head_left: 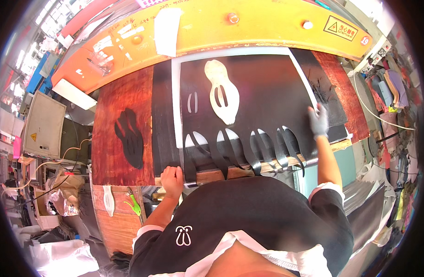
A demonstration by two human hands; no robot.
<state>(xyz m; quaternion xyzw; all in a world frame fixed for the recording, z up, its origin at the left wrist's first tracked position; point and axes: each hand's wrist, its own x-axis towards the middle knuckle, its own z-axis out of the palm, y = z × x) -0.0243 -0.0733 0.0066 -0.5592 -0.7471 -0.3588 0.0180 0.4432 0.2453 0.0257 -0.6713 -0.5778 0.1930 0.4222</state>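
My left hand (171,180) is at the near edge of the table, fingers curled in beside the lower left corner of a black sheet (262,97); whether they pinch anything is hidden. My right hand (319,121), in a grey glove, is over the sheet's right edge with its fingers apart, slightly blurred. A cream sole-shaped cutting die (215,69) with slots lies on the sheet, between the hands and farther off. Sole-shaped holes line the sheet's near edge, leaving thin strips (219,159) hanging there. Black sole-shaped pieces (132,143) lie together at the left.
A yellow-orange machine beam (198,27) with round buttons spans the far side. Reddish boards (103,138) flank the work surface. Thin black scraps (320,90) lie at the right. Below left are a white sole-shaped piece (109,201) and a green-handled tool (133,203).
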